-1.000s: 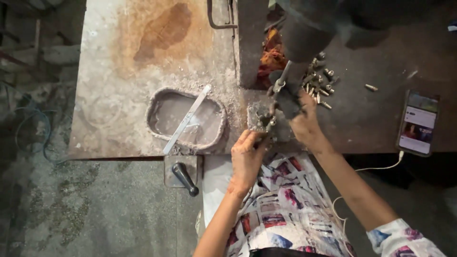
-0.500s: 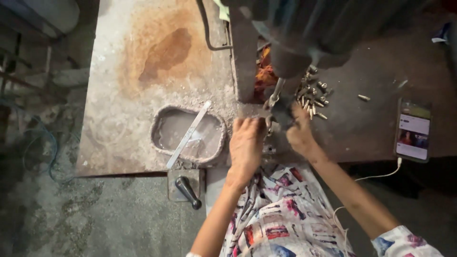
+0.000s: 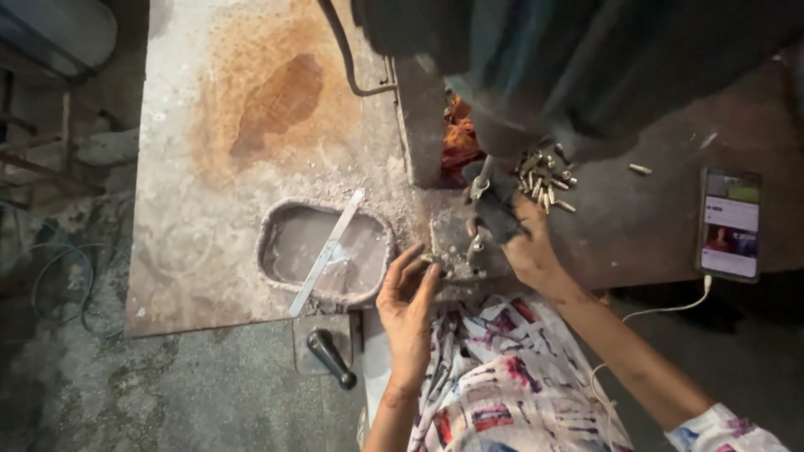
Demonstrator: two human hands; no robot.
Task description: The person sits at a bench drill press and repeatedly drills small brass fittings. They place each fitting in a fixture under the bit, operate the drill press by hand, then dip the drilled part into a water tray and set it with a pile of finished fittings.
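The left hand (image 3: 408, 300) hovers at the near edge of the table (image 3: 193, 251), fingers half curled, its fingertips pinching a small metal piece (image 3: 428, 259) against the edge of the metal fixture (image 3: 456, 247) just beside it. The right hand (image 3: 526, 248) is curled loosely on the far side of that fixture, directly under the dark machine head (image 3: 536, 100); whether it grips anything there I cannot tell, since the spindle tip (image 3: 480, 180) and shadow hide its fingers. Just beyond the right hand lies a heap of small metal pins (image 3: 543, 180). To the left of the left hand sits a shallow oval tray (image 3: 325, 255) of grey liquid with a flat metal strip (image 3: 327, 253) laid across it. Well to the right of the right hand a phone (image 3: 730, 224) lies charging.

The small piece looks stiff, light and probably slick with grit or fluid, so a fingertip pinch across its sides seems the safest hold.
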